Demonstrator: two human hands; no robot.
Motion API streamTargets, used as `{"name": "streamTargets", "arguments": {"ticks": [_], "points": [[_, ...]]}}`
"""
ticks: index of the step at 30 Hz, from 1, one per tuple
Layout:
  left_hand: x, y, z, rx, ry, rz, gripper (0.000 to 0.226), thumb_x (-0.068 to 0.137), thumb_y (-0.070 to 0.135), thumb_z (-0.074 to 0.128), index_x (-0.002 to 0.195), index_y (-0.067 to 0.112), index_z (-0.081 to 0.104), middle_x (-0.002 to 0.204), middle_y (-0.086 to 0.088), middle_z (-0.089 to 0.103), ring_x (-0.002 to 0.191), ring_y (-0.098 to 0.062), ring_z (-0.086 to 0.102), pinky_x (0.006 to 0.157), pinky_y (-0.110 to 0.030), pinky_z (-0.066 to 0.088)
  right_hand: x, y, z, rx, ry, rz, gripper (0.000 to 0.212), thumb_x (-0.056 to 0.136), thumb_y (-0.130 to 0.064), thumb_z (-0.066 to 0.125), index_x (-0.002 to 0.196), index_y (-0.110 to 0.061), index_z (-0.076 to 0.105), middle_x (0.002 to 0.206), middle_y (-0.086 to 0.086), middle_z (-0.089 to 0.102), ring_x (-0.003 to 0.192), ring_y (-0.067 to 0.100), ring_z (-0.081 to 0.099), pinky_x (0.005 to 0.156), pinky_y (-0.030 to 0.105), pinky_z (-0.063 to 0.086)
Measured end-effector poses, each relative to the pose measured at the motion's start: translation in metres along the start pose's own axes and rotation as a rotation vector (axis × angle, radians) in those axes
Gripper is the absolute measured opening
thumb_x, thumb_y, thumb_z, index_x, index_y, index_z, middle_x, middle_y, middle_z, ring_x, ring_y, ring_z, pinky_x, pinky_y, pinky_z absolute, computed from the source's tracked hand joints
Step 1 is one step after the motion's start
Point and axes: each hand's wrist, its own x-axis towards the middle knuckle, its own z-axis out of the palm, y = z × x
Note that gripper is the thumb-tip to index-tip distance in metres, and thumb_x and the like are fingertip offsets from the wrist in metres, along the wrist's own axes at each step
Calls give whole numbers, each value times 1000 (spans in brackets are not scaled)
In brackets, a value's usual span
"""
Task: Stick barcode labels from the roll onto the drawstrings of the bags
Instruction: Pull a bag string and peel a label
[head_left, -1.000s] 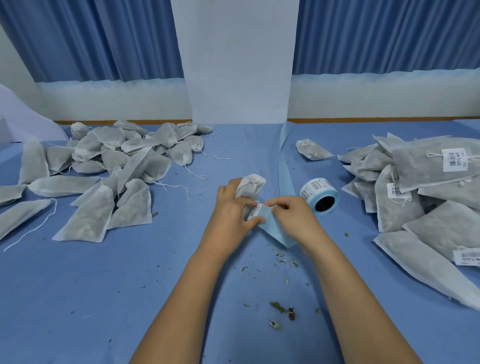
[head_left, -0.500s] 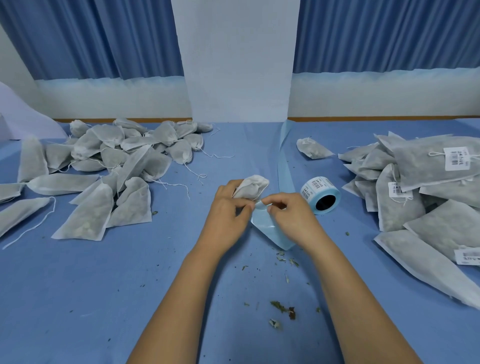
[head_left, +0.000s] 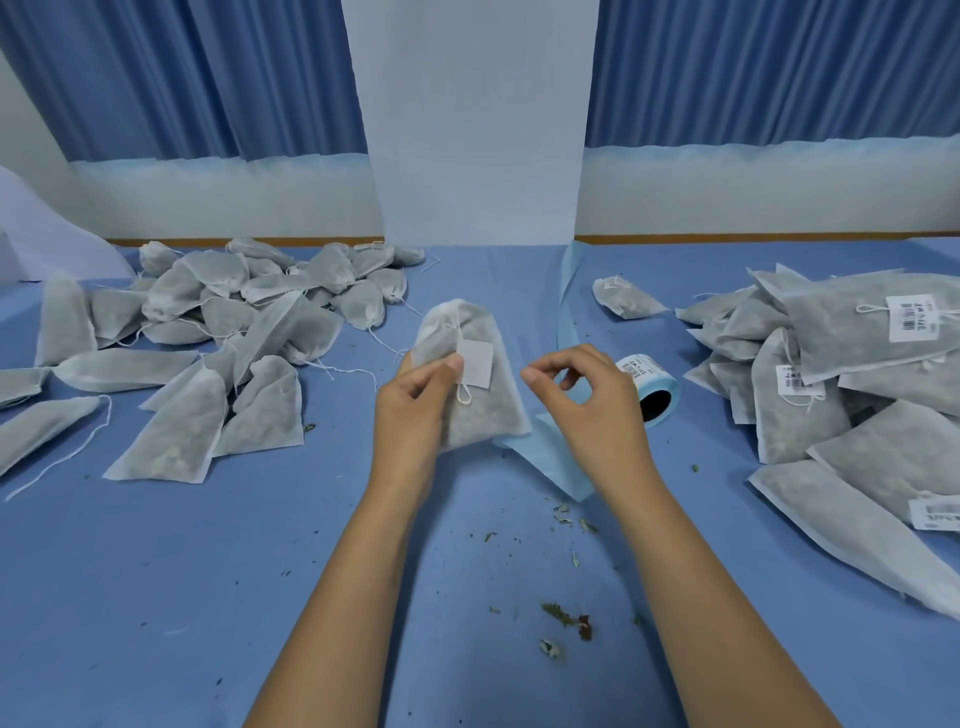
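label (head_left: 477, 364): on the string (head_left: 464, 397) now
right hand (head_left: 587, 410): let go, fingers loose
left hand (head_left: 415, 410): pinching bag (head_left: 485, 418), done probably

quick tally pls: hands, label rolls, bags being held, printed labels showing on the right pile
hands: 2 (left hand, right hand)
label roll: 1
held bag: 1
printed labels on right pile: 3
total: 7

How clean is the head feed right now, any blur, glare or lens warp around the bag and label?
Head view: light is soft and even, with faint shadows on the table and no glare; the bag in the left hand and its label are sharp, though the label shows blank white; the pillar tapers downward, likely lens and tilt; print on the roll is too small to read.
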Motion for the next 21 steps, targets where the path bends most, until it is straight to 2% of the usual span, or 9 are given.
{"name": "streamTargets", "arguments": {"ticks": [2,3,5,7,10,13,16,18,21], "points": [[-2,0,3,-9,-33,-10,29,93,20,63,67,16,76,92,3,65,80,-13,64,78,-37,53,-4,-6,3,120,-60,-6,12,81,-20,72,75,-28,65,79,-14,59,77,11,50,85,28,41],[-3,-1,4,-6,-46,-1,29,93,19,63,68,9,72,94,-3,63,82,-17,63,80,-41,52,-5,-7,5,138,-81,-9,12,81,-16,72,76,-25,66,79,-13,60,76,9,49,82,25,41],[-5,-1,6,-2,-72,9,30,93,18,64,66,4,68,90,-8,58,78,-18,59,78,-39,49,-7,-8,8,148,-79,-16,13,82,-10,71,74,-18,65,77,-10,59,71,5,47,78,19,38],[-6,1,6,-2,-98,15,29,91,19,66,64,15,73,91,-5,60,78,-13,61,78,-34,50,-7,-8,7,178,-75,-2,16,83,-6,69,71,-16,63,75,-8,58,68,4,46,73,10,35],[-5,3,2,-25,-133,-13,8,82,27,73,80,25,80,105,4,70,95,-12,68,86,-35,54,-4,-11,1,222,-96,50,23,82,-2,66,67,-19,60,71,-10,56,68,2,45,71,6,34],[-4,1,-1,-44,-132,-25,16,91,25,64,93,29,80,113,6,71,107,-13,66,93,-34,53,-2,-12,-5,260,-21,121,29,84,-1,61,64,-21,52,76,0,51,70,7,44,71,11,33],[-2,1,-3,3,-93,2,28,92,13,62,91,35,79,119,6,68,107,-2,63,87,-17,48,-3,-13,-10,267,166,119,23,84,-4,60,70,-20,54,81,3,52,76,10,47,82,28,39],[-3,0,-2,60,-129,37,32,89,5,65,94,34,77,123,7,63,111,-1,60,91,-17,47,-6,-15,-7,141,290,-12,13,80,-5,63,75,-17,59,77,-7,56,80,14,52,92,42,39],[-5,0,3,130,-167,77,37,85,2,69,98,36,74,118,11,61,110,2,59,92,-16,47,-9,-15,2,-189,405,-288,6,75,-8,69,74,-13,66,75,-9,63,79,19,57,89,39,31]]}}
